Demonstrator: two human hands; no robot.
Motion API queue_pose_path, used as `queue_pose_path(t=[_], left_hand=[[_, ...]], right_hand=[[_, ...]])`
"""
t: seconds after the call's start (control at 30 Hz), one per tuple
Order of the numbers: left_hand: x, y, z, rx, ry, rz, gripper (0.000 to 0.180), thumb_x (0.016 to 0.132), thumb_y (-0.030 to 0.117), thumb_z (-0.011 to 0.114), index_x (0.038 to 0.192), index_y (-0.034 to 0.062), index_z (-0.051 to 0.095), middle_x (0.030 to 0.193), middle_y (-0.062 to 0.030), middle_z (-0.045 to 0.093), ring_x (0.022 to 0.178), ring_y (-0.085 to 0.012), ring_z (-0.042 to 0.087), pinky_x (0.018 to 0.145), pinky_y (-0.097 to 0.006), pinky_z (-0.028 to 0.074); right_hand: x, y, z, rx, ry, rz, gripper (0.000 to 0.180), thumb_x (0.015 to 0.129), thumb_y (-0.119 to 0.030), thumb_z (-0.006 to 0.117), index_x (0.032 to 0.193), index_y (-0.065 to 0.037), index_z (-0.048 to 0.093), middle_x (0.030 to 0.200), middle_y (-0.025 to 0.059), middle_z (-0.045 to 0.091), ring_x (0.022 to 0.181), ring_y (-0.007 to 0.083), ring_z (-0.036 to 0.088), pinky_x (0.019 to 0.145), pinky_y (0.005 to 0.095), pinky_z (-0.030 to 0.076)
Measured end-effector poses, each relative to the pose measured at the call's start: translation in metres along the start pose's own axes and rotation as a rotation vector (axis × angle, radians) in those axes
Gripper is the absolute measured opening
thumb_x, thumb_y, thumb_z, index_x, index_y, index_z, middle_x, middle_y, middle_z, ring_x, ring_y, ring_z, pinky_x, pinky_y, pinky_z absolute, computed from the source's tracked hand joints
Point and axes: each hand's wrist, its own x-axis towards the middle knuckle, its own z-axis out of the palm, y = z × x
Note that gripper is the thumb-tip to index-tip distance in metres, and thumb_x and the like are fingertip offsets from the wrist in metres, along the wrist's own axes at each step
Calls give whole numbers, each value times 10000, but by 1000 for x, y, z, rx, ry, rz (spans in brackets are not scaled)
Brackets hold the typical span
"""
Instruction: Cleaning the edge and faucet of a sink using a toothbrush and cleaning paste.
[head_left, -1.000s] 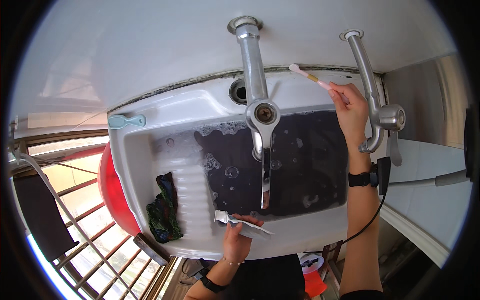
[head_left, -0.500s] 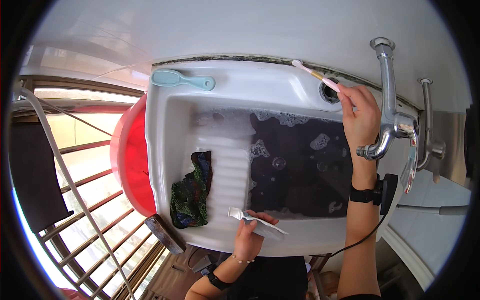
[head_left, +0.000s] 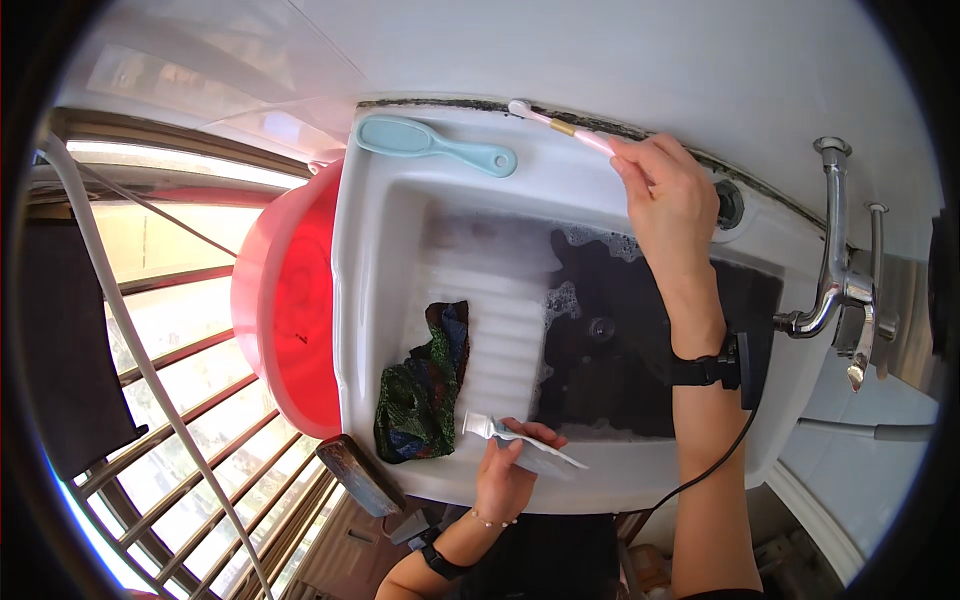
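Pink toothbrush farther left, nearer the blue brush

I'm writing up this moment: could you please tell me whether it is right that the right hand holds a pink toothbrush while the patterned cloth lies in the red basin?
Not quite: the head view shows the patterned cloth inside the white sink, not in the red basin; the right hand does hold a pink toothbrush.

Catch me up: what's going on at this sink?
A person is working with both hands over a white sink. The right hand holds a slim pink brush, its head at or near the dark seam along the wall. The left hand grips a creased white tube. Dark, sudsy water stands in the basin; a dark patterned cloth lies at the left.
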Motion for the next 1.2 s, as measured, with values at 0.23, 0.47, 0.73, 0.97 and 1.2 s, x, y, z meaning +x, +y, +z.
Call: queue_pose_path(t=[0.23,0.47,0.73,0.97,1.2], left_hand=[[-1,12,-8,-25,7,-8,250,812,198,569,1013,133,435,981,-142,524,987,-281,506,982,-533,314],[-3,18,-9,-22,-6,-2,262,805,198,581,1012,131,435,973,-139,531,984,-277,509,981,-533,317],[-4,17,-16,-42,14,16,242,818,167,526,1005,124,378,1001,-163,512,1005,-352,511,901,-474,369],[-4,17,-11,-48,-8,20,239,809,183,572,1006,132,446,977,-139,536,988,-277,511,982,-536,315],[-6,14,-14,-71,2,14,246,809,177,571,1017,133,449,986,-139,532,991,-277,505,984,-531,315]], right_hand=[[-14,6,-26,-52,39,150,69,748,-85,636,815,-75,652,690,26,550,572,169,533,517,274,412],[2,-17,3,-4,-75,91,92,754,-93,631,844,-82,649,717,28,561,579,172,544,523,277,413],[-22,13,-38,-121,12,160,92,757,-84,637,848,-80,651,685,27,534,561,163,519,522,267,404],[4,-27,19,8,-36,62,84,765,-113,621,848,-107,629,722,17,560,577,212,527,516,295,408],[-12,-26,9,130,11,137,140,751,-142,652,866,-82,601,707,19,570,546,172,527,479,292,394]])
